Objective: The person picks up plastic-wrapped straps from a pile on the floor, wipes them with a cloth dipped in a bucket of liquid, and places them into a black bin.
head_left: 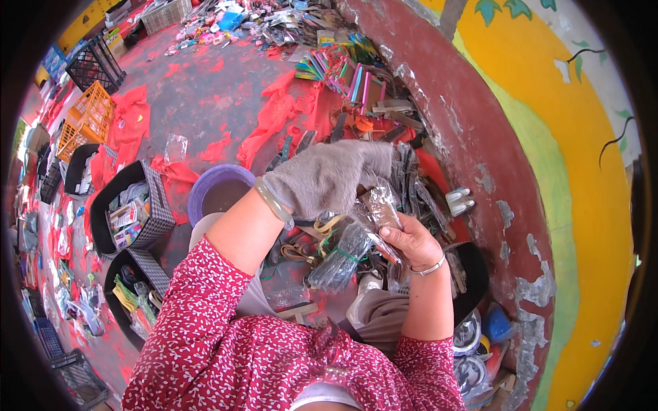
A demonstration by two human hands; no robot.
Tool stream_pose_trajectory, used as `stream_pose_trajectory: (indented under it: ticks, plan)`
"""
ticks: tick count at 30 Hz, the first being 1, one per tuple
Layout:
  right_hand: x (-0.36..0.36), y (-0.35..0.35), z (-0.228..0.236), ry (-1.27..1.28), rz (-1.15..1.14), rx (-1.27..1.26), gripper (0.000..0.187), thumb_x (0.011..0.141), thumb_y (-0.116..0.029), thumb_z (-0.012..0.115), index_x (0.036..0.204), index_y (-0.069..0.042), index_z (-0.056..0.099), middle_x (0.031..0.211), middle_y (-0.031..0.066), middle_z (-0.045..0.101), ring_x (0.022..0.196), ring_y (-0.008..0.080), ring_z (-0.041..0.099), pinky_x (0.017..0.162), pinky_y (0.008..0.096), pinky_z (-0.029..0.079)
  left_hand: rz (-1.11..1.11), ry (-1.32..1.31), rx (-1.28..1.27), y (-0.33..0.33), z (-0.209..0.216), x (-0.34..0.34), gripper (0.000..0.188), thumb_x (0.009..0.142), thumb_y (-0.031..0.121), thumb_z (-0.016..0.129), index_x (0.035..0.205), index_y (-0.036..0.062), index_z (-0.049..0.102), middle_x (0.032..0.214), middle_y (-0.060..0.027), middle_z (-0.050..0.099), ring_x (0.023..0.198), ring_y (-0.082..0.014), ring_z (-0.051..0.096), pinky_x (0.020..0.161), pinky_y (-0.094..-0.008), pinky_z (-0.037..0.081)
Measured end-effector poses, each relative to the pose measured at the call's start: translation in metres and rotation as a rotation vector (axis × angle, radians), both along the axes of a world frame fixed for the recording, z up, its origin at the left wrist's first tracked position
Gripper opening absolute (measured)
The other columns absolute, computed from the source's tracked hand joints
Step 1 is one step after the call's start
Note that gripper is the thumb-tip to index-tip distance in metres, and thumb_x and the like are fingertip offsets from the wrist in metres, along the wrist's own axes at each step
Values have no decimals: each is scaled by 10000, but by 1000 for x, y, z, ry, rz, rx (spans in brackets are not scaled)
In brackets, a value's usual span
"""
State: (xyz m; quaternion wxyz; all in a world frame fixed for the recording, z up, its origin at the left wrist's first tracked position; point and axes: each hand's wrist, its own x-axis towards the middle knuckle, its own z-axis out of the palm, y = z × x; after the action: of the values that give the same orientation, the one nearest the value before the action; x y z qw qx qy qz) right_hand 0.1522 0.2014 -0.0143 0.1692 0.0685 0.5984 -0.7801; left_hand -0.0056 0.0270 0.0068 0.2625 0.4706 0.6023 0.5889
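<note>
Held a clear-wrapped packet (381, 209) in the right hand (417, 243), just beside the gray-gloved left hand (329, 175); could not tell the latter's grip. Had a tied plastic bundle (340, 255) below both, a purple bucket (195, 198) leftward.

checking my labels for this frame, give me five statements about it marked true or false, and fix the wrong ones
1. The left hand wears a grey glove. True.
2. The right hand wears a matching glove. False: the right hand is bare and holds a clear-wrapped packet.
3. A purple bucket stands to the left of the gloved hand. True.
4. The bright plastic crate near the left edge is green. False: that crate is orange.
5. The wall on the right is plain white. False: the wall is painted in maroon, green and yellow, among other colours, and its maroon part is flaking.
</note>
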Motion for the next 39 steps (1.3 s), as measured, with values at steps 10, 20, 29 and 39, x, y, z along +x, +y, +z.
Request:
stream_pose_trajectory:
  ticks: [10, 20, 29, 39]
  plan:
    - [-3, -10, 3, -16, -16, 65, 432, 875, -225, 592, 1192, 42, 474, 710, -13, 506, 564, 48, 428, 487, 190, 329, 290, 1104, -278, 20, -2, 23, 158, 612, 174, 637, 701, 57, 579, 718, -130, 572, 708, -309, 587, 586, -392, 459]
    - [-2, -20, 15, 29, -34, 52, 308, 890, -235, 573, 1046, 26, 531, 644, -30, 471, 496, 41, 381, 439, 186, 291, 444, 878, -179, 10, -13, 21, 266, 610, 213, 684, 818, 78, 589, 791, -53, 617, 753, -256, 598, 666, -379, 452]
    - [12, -11, 19, -10, -127, 145, 253, 882, -177, 572, 1037, 22, 553, 671, -18, 513, 513, 36, 409, 435, 182, 303, 614, 1019, -615, 1, 28, 18, 309, 655, 254, 623, 803, -15, 586, 766, -162, 599, 756, -302, 602, 699, -377, 465]
    - [9, 10, 4, 192, -271, 42, 400, 884, -311, 569, 1122, 3, 499, 795, 45, 554, 657, 104, 509, 584, 239, 427, 566, 1223, -602, 15, 6, -13, 202, 699, 156, 626, 871, 52, 602, 664, -67, 611, 673, -276, 615, 676, -356, 465]
